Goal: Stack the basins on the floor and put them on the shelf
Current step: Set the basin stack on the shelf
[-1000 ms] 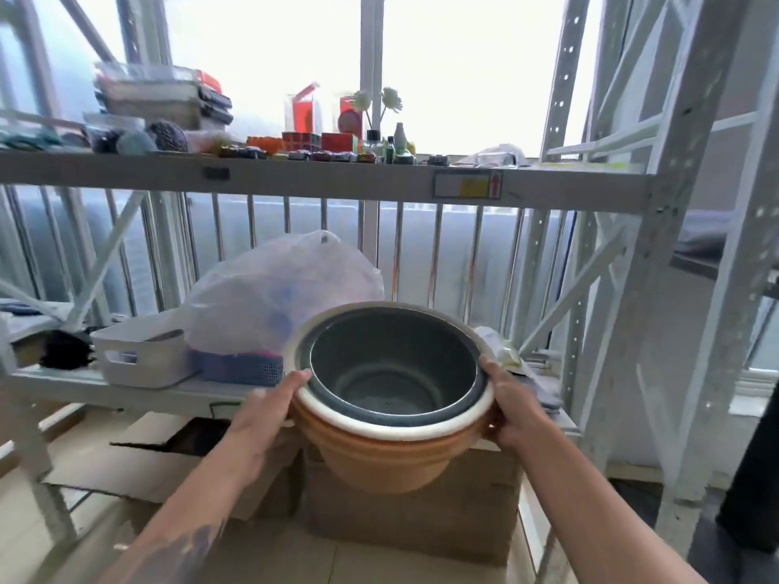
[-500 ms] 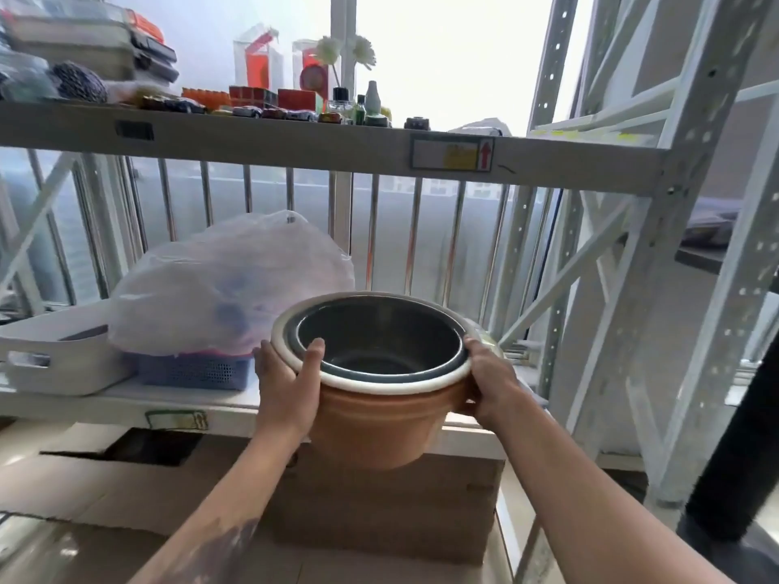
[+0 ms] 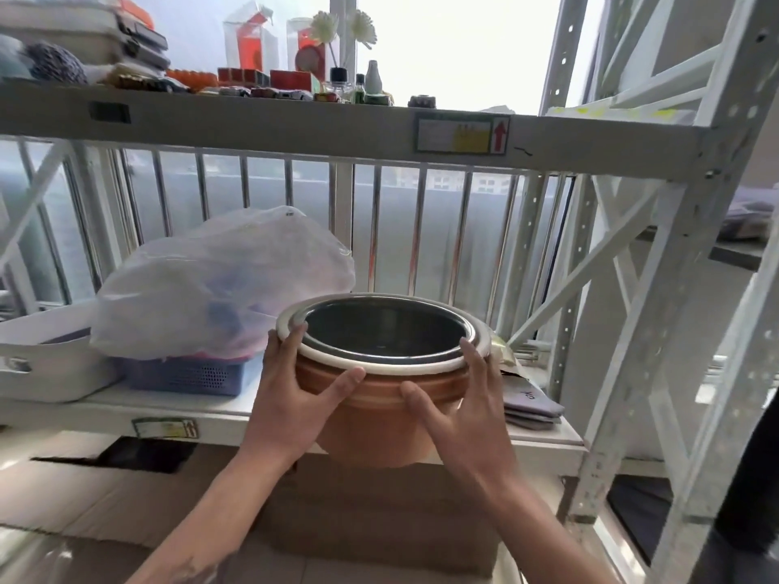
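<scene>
Both hands, left [image 3: 295, 398] and right [image 3: 468, 410], clasp the nested basins [image 3: 379, 373] at the shelf [image 3: 202, 410] edge, probably light, stiff and smooth, best held under the rim.

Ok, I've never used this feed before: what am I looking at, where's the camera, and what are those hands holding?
There is no machine. One wide-angle camera sits on a person's head, looking forward and down at their own bare hands. The left hand and right hand grip a nested stack of basins: orange outside, white rim, dark inside. The stack sits at the front edge of the middle shelf. On that shelf, left of it, are a plastic bag over a purple basket and a white bin; folded cloths lie to the right.
</scene>
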